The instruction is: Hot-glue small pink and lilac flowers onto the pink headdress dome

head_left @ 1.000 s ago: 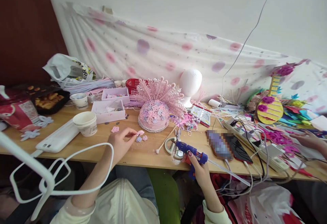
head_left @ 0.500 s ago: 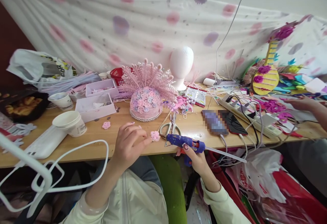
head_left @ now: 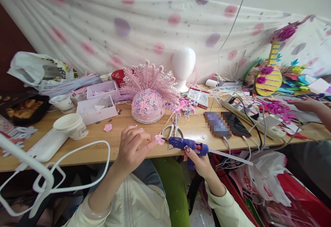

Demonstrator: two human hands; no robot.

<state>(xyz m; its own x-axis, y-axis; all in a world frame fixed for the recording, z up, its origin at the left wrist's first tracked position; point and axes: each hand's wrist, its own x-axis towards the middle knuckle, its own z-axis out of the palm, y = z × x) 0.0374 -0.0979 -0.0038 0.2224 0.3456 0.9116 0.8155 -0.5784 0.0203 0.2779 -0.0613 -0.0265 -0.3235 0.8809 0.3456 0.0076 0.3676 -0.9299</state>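
Observation:
Between its fingertips, my left hand (head_left: pixel 134 147) pinches a small pink flower (head_left: pixel 158 139) above the table's front edge. My right hand (head_left: pixel 198 159) grips a blue hot glue gun (head_left: pixel 187 145) with a glue stick (head_left: pixel 232 158) jutting from its back. The gun's nozzle points left and meets the flower. Just behind the gun lie scissors (head_left: pixel 173 129) with pale handles. Farther back stands a pink headdress (head_left: pixel 148 104), covered in pink and lilac flowers, with feather-like fuzzy plumes and a beaded rim. Another pink flower (head_left: pixel 108 127) lies to the left.
A white foam head (head_left: pixel 183 66) stands behind the headdress. On the left are paper cups (head_left: pixel 73 127), white boxes (head_left: pixel 97 111) and a white tube frame (head_left: pixel 77 187). Phones (head_left: pixel 236 124) and a power strip (head_left: pixel 258 118) lie right, near another person's hand (head_left: pixel 310 105).
The flower in my left hand has shifted slightly right and tilted, so it overlaps the nozzle tip. My right hand and the glue gun have moved very little.

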